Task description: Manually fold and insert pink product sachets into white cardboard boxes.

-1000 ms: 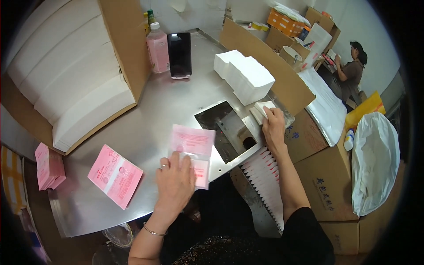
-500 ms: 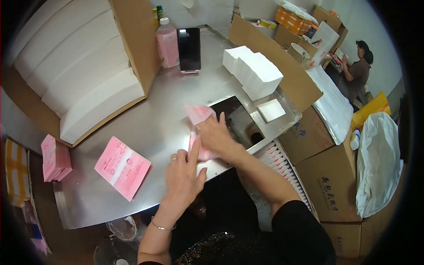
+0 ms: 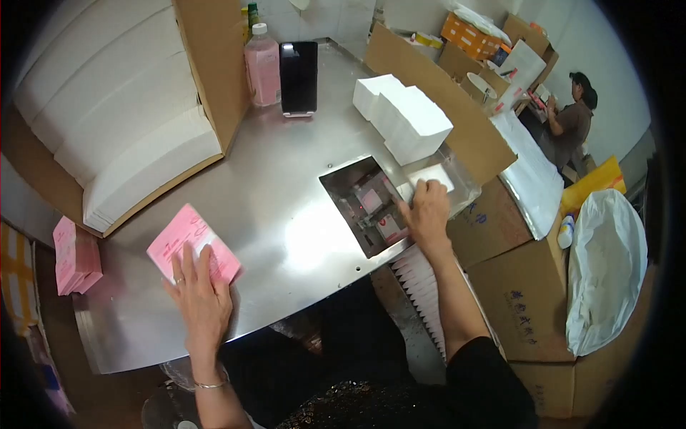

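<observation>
1. On the steel tabletop [image 3: 286,214], we see the left hand [image 3: 202,304] lying flat, its fingers [image 3: 187,266] spread wide over the near edge of a pink packet [image 3: 187,239]; it presses the packet and grips nothing.
2. At the tabletop's right edge, the right hand [image 3: 427,212] rests on a small white stack [image 3: 429,177] just beside the rectangular opening [image 3: 368,204]. Its fingers curl over the stack's near edge; we cannot tell whether they grip it or only touch it.
3. Inside the opening we make out pink and white pieces, too small to tell apart.
4. Done so far, as we judge it: a row of finished white packs [image 3: 423,286] hangs below the tabletop's edge.
5. Left, as we judge it: the pink packet under the left hand, a pink pile [image 3: 75,256] at the far left, white blocks [image 3: 404,118] behind the opening, and the big carton of white sheets [image 3: 118,107].
</observation>
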Motion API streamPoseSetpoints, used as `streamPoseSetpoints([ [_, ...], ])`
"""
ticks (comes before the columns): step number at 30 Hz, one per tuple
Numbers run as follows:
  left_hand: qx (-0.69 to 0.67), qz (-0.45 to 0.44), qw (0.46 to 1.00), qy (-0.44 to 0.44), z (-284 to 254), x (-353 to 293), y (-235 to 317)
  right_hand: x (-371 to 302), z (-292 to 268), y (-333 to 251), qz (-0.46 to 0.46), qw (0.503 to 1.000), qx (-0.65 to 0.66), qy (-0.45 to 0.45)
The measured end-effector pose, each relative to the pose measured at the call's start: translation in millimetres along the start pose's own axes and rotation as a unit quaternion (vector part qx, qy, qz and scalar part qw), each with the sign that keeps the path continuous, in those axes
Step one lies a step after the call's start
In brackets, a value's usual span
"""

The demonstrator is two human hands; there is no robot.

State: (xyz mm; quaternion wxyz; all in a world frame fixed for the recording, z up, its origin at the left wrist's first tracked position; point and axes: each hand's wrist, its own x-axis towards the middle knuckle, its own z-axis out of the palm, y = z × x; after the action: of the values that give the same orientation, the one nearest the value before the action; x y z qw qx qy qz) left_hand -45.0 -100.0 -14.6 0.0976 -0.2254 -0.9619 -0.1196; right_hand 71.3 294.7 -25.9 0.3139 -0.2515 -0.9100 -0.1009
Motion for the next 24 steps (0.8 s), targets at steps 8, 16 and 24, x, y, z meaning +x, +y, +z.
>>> streamPoseSetpoints([
  [8,-0.078,-0.022,0.996,0.031,-24.9,4.0,-8.6,33.0,-17.2,48.8,0.185,0.937,0.268,0.128],
  [16,-0.117,-0.025,0.990,0.080,-10.6,7.6,-5.7,122.1,-16.7,23.3,-0.098,0.982,0.053,0.152],
  [24,-0.129,-0.014,0.988,0.078,-10.5,8.2,-12.0,113.3,-2.5,24.7,-0.072,0.993,0.087,0.044],
])
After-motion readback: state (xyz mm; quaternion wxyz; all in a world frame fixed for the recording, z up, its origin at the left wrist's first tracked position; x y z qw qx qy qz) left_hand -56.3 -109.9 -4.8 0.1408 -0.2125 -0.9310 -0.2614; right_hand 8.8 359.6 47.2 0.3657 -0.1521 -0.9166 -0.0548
